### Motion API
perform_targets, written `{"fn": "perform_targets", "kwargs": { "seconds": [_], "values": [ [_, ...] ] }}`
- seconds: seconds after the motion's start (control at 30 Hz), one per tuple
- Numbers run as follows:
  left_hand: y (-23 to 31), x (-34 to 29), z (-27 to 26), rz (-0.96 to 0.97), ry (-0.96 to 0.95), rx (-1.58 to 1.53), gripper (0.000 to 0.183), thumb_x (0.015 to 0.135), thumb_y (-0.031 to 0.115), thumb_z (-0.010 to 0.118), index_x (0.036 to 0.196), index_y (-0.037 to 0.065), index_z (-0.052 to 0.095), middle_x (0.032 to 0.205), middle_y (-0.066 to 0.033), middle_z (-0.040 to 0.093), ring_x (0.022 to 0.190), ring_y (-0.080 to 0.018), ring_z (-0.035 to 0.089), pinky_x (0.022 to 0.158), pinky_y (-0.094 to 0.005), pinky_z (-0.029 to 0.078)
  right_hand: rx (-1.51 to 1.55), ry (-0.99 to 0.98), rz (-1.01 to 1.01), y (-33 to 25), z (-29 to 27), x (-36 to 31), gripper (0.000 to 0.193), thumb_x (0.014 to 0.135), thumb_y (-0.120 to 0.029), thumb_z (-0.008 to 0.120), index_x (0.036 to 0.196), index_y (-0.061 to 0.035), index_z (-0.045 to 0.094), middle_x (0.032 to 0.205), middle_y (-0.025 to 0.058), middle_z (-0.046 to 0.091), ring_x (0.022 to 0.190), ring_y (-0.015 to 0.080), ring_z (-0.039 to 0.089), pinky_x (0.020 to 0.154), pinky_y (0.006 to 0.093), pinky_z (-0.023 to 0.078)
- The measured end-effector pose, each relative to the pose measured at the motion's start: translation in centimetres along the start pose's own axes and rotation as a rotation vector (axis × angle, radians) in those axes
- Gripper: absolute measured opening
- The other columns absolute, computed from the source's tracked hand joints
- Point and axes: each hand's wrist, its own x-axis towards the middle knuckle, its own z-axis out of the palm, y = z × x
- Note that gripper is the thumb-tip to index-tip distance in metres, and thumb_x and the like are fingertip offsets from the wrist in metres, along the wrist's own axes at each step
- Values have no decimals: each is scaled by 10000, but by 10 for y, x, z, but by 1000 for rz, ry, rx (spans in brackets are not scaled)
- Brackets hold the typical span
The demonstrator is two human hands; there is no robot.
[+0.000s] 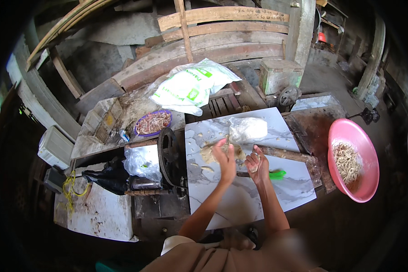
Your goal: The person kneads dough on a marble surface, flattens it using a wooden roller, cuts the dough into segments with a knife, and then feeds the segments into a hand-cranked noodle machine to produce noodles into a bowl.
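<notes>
Above a white marble-patterned board (231, 208), my left hand (225, 159) is raised beside a flattened beige mass of dough (208, 154), its fingers apart. My right hand (257, 166) is turned partly palm up, fingers curled around what looks like a small pale piece of dough (254, 169). Under the right wrist lies a knife with a green handle (277, 174); its blade is partly covered by that hand. Small dough scraps (207, 169) are scattered on the board. A white flour-dusted bag or block (248, 129) sits at the board's far side.
A pink basin (367, 181) of pale strips stands at the right, a purple-rimmed bowl (153, 123) of reddish strips at the left. A wooden bar (285, 154) crosses the board's right edge. A machine with a dark wheel (170, 156) borders the left. White sacks (190, 86) lie behind.
</notes>
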Motion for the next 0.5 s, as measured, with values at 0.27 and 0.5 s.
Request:
{"fn": "perform_targets", "kwargs": {
  "seconds": [0.27, 0.5],
  "values": [
    [88, -41, 22, -472, -203, -891, 545, 940, 467, 344, 1324, 81, 322, 1348, -79, 354, 1198, -177, 361, 986, -307, 304, -693, -86, -499, -17, 33, -34, 400, 909, -28, 421, 1301, -71, 350, 1060, 98, 543, 963, 156, 532, 858, 287, 423],
    [128, -70, 25, -453, -485, -935, 574, 948, 329, 412, 1407, 56, 204, 1451, -67, 222, 1309, -170, 255, 1054, -284, 227, -1011, -158, -565, -60, 51, -55, 392, 976, -230, 317, 1286, -15, 423, 1295, 124, 465, 1203, 205, 413, 1021, 302, 280]
  ]
}}
